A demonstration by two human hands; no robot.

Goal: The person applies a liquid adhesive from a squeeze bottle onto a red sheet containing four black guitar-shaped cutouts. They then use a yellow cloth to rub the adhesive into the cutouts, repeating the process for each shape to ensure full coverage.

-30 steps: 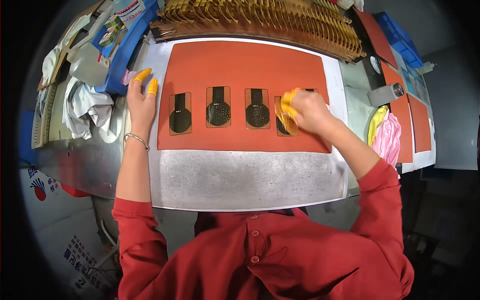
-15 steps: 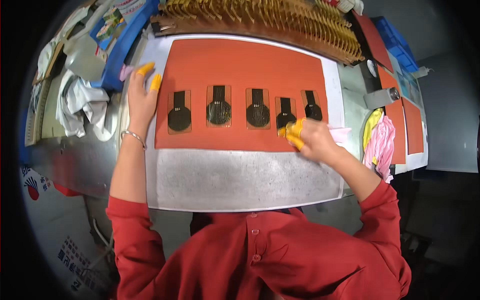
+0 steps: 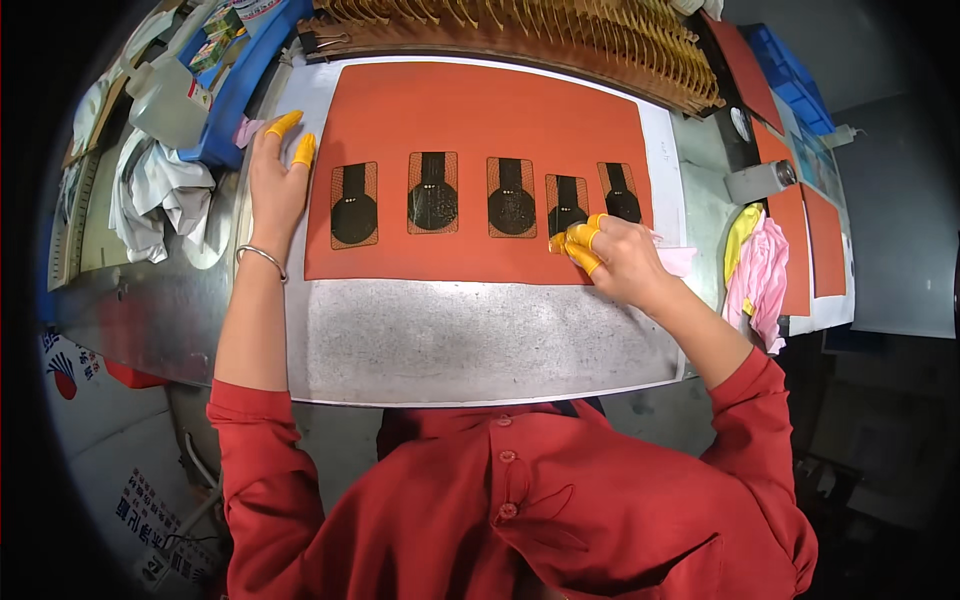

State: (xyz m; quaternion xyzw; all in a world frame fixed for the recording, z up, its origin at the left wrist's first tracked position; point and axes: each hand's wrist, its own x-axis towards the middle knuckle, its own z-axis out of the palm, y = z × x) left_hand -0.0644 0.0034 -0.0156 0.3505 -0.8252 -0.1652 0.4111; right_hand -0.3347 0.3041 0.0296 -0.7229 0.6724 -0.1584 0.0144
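Resting flat and open, left hand (image 3: 272,190) presses the left edge of the orange mat (image 3: 480,110) on the table (image 3: 150,300). Right hand (image 3: 615,258), fingers bunched narrow, touches the near end of the fourth of five black parts (image 3: 567,207) in a row; pink cloth (image 3: 678,260) under palm.

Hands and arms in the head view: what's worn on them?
Both arms have red sleeves pushed up past the elbows. The left hand has a thin silver bangle at the wrist and yellow finger cots on two fingertips. The right hand has yellow cots on several fingertips.
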